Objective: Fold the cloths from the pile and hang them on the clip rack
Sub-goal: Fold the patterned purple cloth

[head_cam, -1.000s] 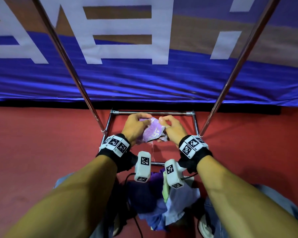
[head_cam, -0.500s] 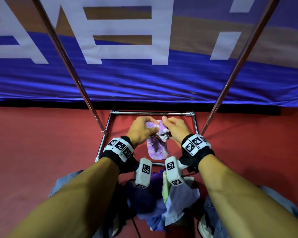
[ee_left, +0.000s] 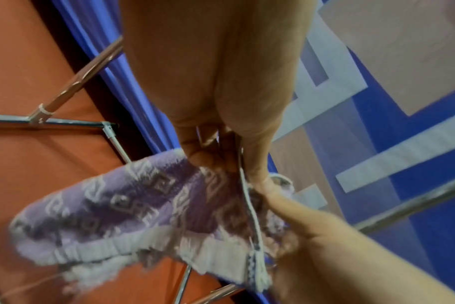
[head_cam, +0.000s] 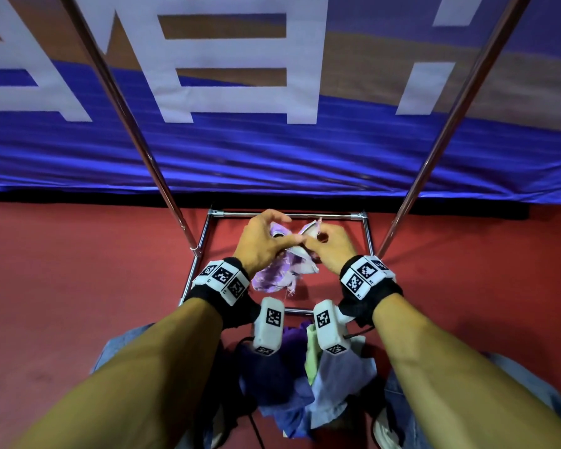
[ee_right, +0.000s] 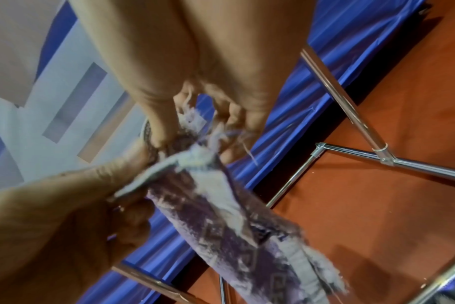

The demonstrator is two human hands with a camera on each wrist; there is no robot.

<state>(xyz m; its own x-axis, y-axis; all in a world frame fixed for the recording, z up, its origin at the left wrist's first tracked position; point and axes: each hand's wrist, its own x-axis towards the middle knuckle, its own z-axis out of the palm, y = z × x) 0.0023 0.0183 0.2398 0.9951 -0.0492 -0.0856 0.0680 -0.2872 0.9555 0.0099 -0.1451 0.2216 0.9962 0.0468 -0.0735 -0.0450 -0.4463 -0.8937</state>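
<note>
Purple patterned cloth (head_cam: 280, 273), pinched by left hand (head_cam: 261, 244) and right hand (head_cam: 329, 249), could unfold if either grip loosens.

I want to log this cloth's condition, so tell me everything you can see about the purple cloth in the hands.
The purple cloth is a small terry-looking towel, lilac with a pale geometric pattern, a whitish ribbed band near one end and frayed edges with loose threads. It is bunched and partly folded, held in the air over the metal frame on the red floor. The left hand and right hand pinch its top edge close together; the rest hangs down between the wrists.
</note>
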